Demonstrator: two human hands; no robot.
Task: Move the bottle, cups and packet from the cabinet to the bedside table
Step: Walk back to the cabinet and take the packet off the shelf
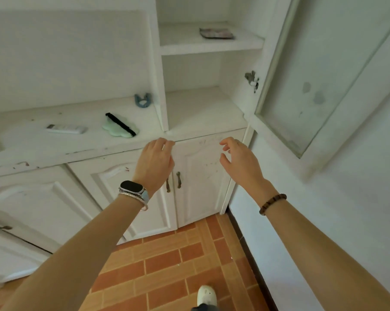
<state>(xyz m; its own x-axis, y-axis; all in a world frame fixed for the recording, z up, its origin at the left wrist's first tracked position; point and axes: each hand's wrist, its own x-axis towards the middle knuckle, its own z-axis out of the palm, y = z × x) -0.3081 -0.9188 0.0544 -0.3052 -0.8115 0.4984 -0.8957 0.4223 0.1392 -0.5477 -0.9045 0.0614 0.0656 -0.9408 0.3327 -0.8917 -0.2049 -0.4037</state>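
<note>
Currently both hands empty, raised before the open cabinet [160, 104]. Left of frame: remote [66, 129] and green pad [120, 127] on the bench [43, 144], not task items. Centre: left hand [154, 163], fingers loosely curled, nothing held. Right hand [238, 161] spread wide, thumb apart from fingers. Upper centre-right: packet [216, 33] lies flat on the upper shelf [209, 47], well above both hands. No bottle or cups visible; lower shelf bare. Judged step: fetching the packet. Next move calls for an upward reach and a flat pinch.

open cabinet door [324, 70] flanks shelf [203, 108], packet [216, 33] above
</note>
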